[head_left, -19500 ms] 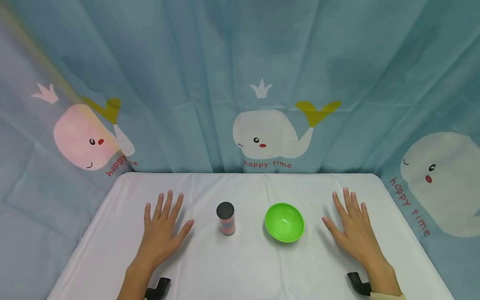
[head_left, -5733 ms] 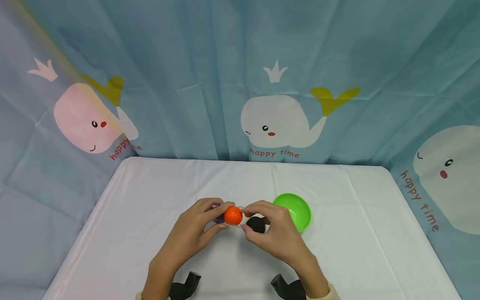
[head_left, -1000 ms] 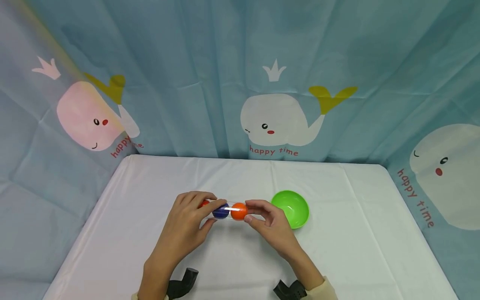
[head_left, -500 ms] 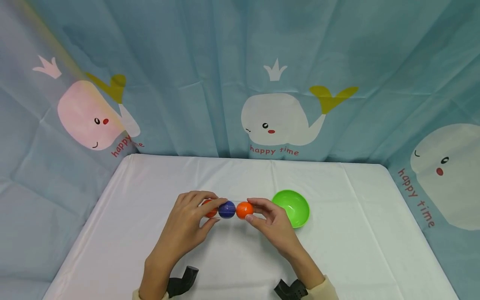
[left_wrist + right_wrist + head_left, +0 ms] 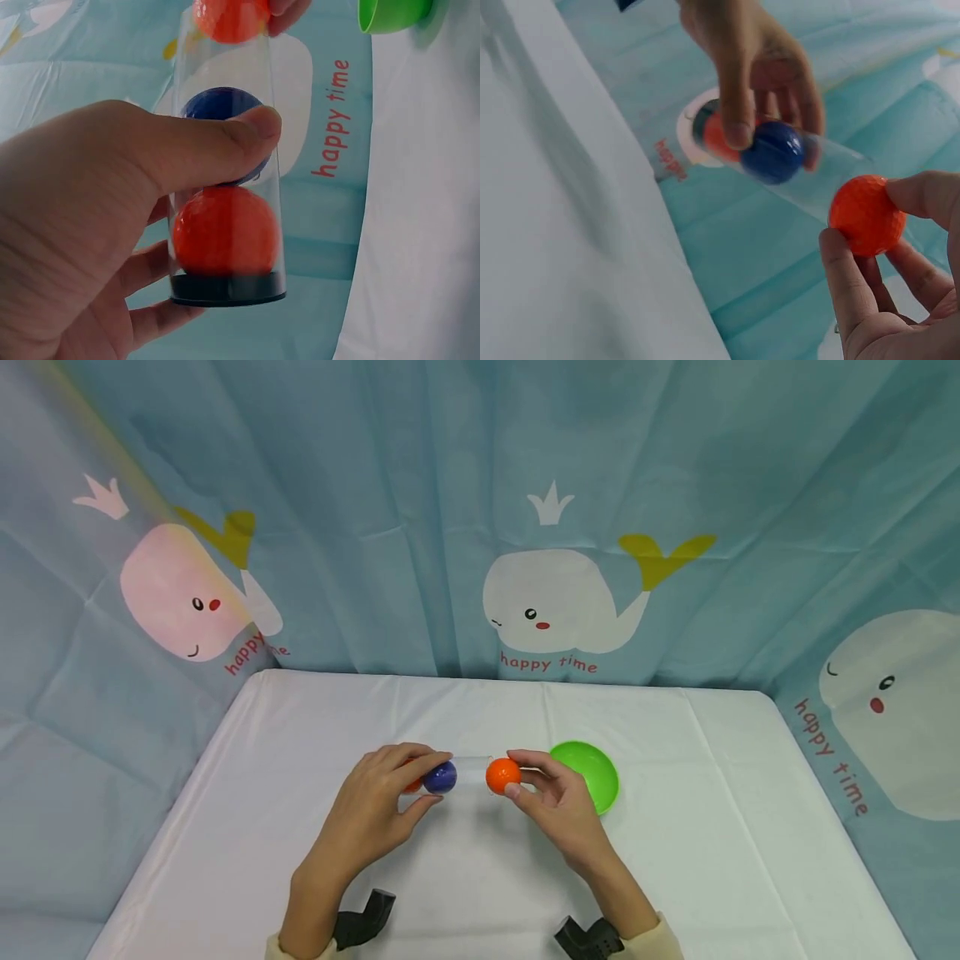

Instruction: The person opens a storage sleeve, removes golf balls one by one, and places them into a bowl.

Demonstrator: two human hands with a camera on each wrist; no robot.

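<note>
White tabletop (image 5: 465, 877), whale curtain behind. Left hand (image 5: 375, 814) grips clear tube (image 5: 225, 172); right hand (image 5: 558, 806) pinches orange ball (image 5: 502, 775); green bowl (image 5: 592, 768) at 3 o'clock.

Soft, even light fills the head view, with faint shadows under both arms on the counter (image 5: 480, 893). Its edges bow outward. The right wrist view is dimmer, slightly blurred.

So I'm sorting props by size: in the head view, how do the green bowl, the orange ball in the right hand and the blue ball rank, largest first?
1. Green bowl, clearly largest, though the right hand hides part of it.
2. Orange ball and blue ball: they look alike in size, and fingers partly cover both, so I won't rank them.
</note>
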